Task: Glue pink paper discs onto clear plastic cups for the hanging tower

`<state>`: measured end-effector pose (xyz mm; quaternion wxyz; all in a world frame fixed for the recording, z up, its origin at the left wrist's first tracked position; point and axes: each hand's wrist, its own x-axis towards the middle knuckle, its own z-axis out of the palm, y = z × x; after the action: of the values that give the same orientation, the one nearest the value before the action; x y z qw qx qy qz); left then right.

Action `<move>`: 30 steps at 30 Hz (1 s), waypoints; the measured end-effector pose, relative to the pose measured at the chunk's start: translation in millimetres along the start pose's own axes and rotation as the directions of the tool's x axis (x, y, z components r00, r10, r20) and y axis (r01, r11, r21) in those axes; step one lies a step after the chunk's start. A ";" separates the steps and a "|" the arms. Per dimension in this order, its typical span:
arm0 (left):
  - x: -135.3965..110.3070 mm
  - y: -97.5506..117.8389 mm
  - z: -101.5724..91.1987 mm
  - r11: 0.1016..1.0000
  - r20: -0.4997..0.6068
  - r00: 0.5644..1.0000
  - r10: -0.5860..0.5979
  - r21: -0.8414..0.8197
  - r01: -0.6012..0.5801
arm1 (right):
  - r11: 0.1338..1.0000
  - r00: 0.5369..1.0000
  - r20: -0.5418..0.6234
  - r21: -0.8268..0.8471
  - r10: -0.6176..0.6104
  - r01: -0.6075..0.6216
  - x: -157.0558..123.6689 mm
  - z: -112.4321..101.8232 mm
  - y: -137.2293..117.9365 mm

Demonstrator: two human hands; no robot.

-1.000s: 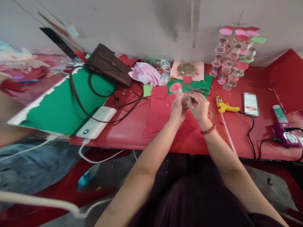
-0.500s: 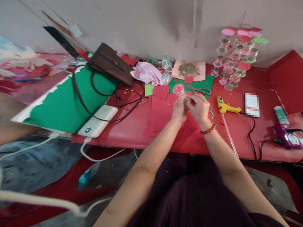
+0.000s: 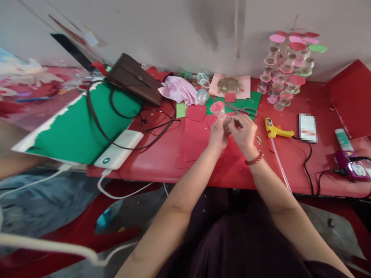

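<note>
A small clear plastic cup with a red-pink round end points up and away from me, just above the red paper. My left hand is closed around its near part, which the fingers mostly hide. Against it, my right hand is closed with thumb and fingertips pinched together at the near end; what they pinch cannot be made out. Scissors lie just beyond my hands on green paper. A yellow glue gun with a clear glue stick rests to the right.
Joined cups with coloured discs stand at the back right. Brown grains lie on a pale pink sheet. To the left are a brown bag, eyeglasses and a white power bank. Another person's arm shows at the left edge.
Both hands stay nearly in place around the cup, with only slight finger movement. The whole view has shifted a little.
</note>
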<state>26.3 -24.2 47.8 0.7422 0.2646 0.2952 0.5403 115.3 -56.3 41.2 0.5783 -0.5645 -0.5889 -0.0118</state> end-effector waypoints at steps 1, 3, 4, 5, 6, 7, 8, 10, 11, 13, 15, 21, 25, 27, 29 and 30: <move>0.5 0.4 -0.7 1.000 -0.004 1.000 0.004 0.004 -0.004 | 1.000 1.000 0.018 0.015 -0.014 0.014 0.3 -0.6 0.0; 1.4 1.3 -2.2 1.000 -0.008 1.000 0.008 0.008 -0.008 | 0.999 0.998 0.049 0.036 -0.041 0.039 1.1 -1.9 0.2; 1.8 1.7 -2.8 1.000 -0.007 1.000 0.008 0.011 -0.008 | 0.997 0.997 0.059 0.045 -0.058 0.056 1.6 -2.7 0.4; 2.2 2.1 -3.2 1.000 -0.004 1.000 0.006 0.015 -0.005 | 0.995 0.995 0.062 0.055 -0.081 0.078 2.2 -3.5 0.5; 2.6 2.5 -3.5 1.000 0.002 1.000 0.003 0.017 -0.003 | 0.992 0.992 0.063 0.066 -0.109 0.105 2.9 -4.3 0.7; 2.9 2.8 -3.7 1.000 0.008 1.000 0.001 0.018 -0.001 | 0.989 0.989 0.062 0.076 -0.135 0.130 3.6 -5.2 0.9; 3.3 3.2 -3.8 1.000 0.014 1.000 -0.001 0.017 0.001 | 0.985 0.986 0.060 0.087 -0.154 0.148 4.4 -6.0 1.2; 3.9 4.1 -4.0 1.000 0.017 1.000 -0.002 0.000 0.002 | 0.982 0.984 0.065 0.102 -0.163 0.156 5.9 -7.4 2.0; 4.3 4.6 -4.1 1.000 0.011 1.000 -0.004 -0.012 0.004 | 0.983 0.984 0.079 0.105 -0.157 0.149 6.6 -7.9 2.5; 4.9 5.2 -4.6 0.999 -0.008 1.000 -0.009 -0.031 0.009 | 0.986 0.983 0.119 0.108 -0.141 0.128 7.4 -8.5 3.7; 5.2 4.7 -5.0 0.999 -0.016 1.000 -0.008 -0.036 0.008 | 0.988 0.980 0.150 0.100 -0.128 0.114 7.1 -8.0 5.2; 3.1 -2.8 -3.6 0.998 -0.018 0.998 0.059 -0.003 -0.059 | 0.994 0.989 0.114 -0.039 -0.097 0.102 0.7 -1.2 9.6; 1.3 -2.9 -1.7 0.999 -0.026 0.999 0.036 0.015 -0.035 | 0.992 0.991 0.085 -0.066 -0.100 0.106 -2.0 2.4 10.1; 1.1 -1.6 -1.3 1.000 -0.018 1.000 0.018 0.013 -0.018 | 0.992 0.994 0.058 -0.079 -0.089 0.094 -2.8 3.5 9.0; 1.4 -1.0 -1.4 1.000 -0.011 1.000 0.011 0.009 -0.011 | 0.993 0.996 0.033 -0.086 -0.078 0.081 -3.3 4.1 7.4; 1.6 -1.1 -1.6 1.000 -0.007 1.000 0.011 0.008 -0.011 | 0.994 0.997 0.027 -0.085 -0.072 0.074 -3.4 4.3 6.6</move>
<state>26.3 -22.8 45.6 0.7371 0.2673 0.2987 0.5441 115.8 -53.2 33.2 0.5456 -0.5670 -0.6150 -0.0518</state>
